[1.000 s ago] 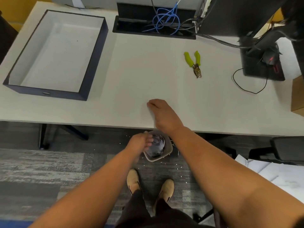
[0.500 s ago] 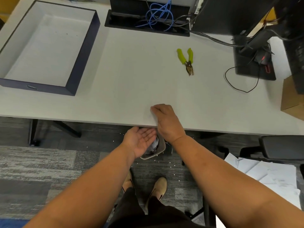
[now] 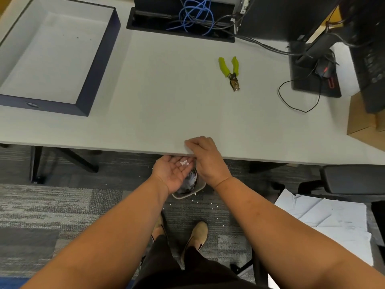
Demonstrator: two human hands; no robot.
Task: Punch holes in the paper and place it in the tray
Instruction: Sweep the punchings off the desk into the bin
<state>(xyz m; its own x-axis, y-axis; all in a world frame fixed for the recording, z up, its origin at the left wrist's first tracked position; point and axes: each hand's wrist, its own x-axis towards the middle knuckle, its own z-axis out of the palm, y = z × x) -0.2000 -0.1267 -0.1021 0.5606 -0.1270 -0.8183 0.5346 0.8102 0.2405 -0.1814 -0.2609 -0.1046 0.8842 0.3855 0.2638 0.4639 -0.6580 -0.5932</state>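
Grey-white desk (image 3: pixel 166 113) fills the upper half of the view, with patterned carpet below its near edge. On the desk's far left sits the dark-walled tray (image 3: pixel 98 65) with a pale floor; whether a sheet lies in it cannot be told. Right of centre, well apart from the tray, lies the hole punch (image 3: pixel 230 73) with its yellow-green handles spread and its metal nose pointing toward the person. At the near edge the right hand (image 3: pixel 205 158) rests with fingers curled down against the desktop, holding nothing visible. Just below the edge, the left hand (image 3: pixel 174 172) is cupped palm up with relaxed fingers, a few small white paper dots (image 3: pixel 183 163) lying on them. Directly under both hands a small bin (image 3: pixel 188 191) stands on the floor, with more white specks scattered on the carpet around it. Creased white sheets (image 3: pixel 325 222) lie at the lower right. Blue cables (image 3: pixel 195 14) coil in an open desk slot at the back.
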